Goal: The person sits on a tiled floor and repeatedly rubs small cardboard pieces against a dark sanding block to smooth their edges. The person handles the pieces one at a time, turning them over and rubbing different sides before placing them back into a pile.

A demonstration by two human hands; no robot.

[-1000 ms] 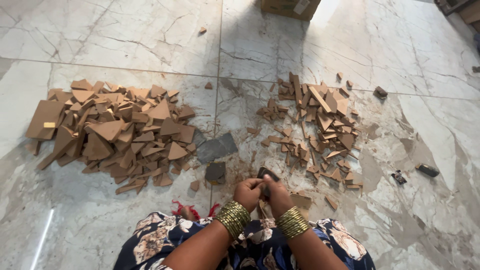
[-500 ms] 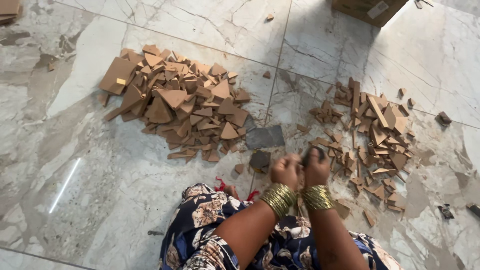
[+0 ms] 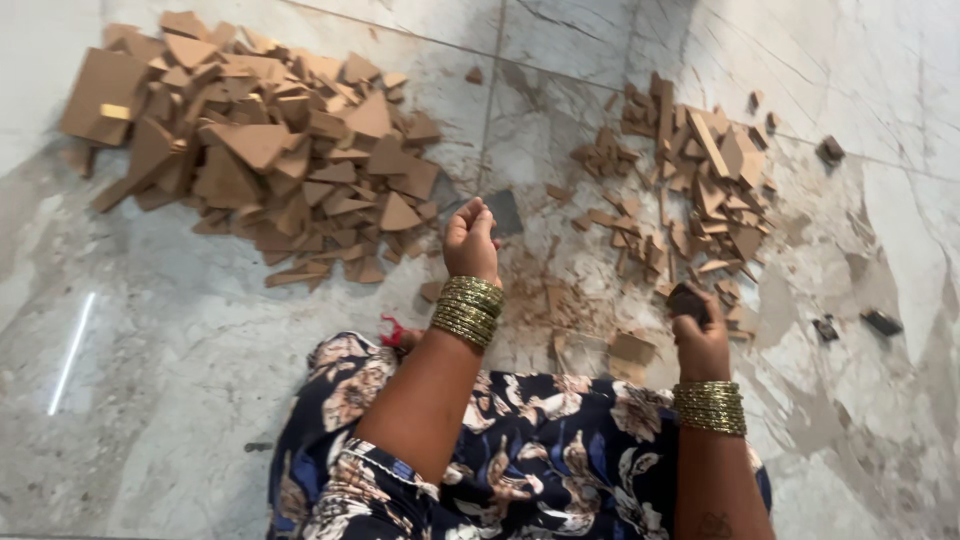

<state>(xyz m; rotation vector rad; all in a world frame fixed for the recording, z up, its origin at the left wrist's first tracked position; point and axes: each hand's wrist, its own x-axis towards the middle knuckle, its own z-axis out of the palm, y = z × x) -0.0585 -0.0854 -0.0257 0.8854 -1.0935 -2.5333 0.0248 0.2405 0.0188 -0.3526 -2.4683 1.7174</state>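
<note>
A small dark block point(image 3: 688, 300) sits pinched in my right hand point(image 3: 700, 340), fingers closed around it, just beside the smaller pile of brown scraps point(image 3: 690, 190). My left hand point(image 3: 470, 242) curls loosely, holding nothing, near the big pile point(image 3: 260, 150) on the marble floor point(image 3: 150, 380).

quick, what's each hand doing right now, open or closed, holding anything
Left hand: closed in a loose fist; whether it holds anything cannot be told.
Right hand: closed on a small dark piece.
</note>
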